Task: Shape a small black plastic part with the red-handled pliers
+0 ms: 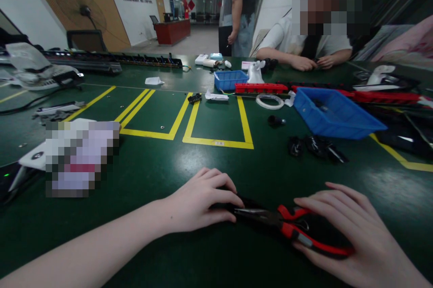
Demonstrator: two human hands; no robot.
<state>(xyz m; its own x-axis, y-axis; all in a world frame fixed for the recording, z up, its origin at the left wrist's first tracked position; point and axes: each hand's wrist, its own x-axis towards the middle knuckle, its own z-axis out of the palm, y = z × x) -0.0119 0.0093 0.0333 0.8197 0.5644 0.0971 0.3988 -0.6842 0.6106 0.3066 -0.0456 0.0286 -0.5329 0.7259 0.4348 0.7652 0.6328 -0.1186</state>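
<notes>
My right hand (363, 227) is closed round the red and black handles of needle-nose pliers (282, 222), whose jaws point left. The jaw tips reach the fingertips of my left hand (211, 200), just above the green table (189, 261). My left hand is closed, thumb and fingers curled round something dark. A black edge shows between and beyond its fingers, too dark to make out. Whether the jaws grip this dark thing I cannot tell.
Ahead lie small black plastic bags (316, 146), a black cylindrical piece (276, 121), a roll of white tape (269, 101) and a large blue bin (338, 114). A smaller blue bin (230, 80) stands farther back. A phone stand (37, 157) is at left. Across the table sits a person (304, 51).
</notes>
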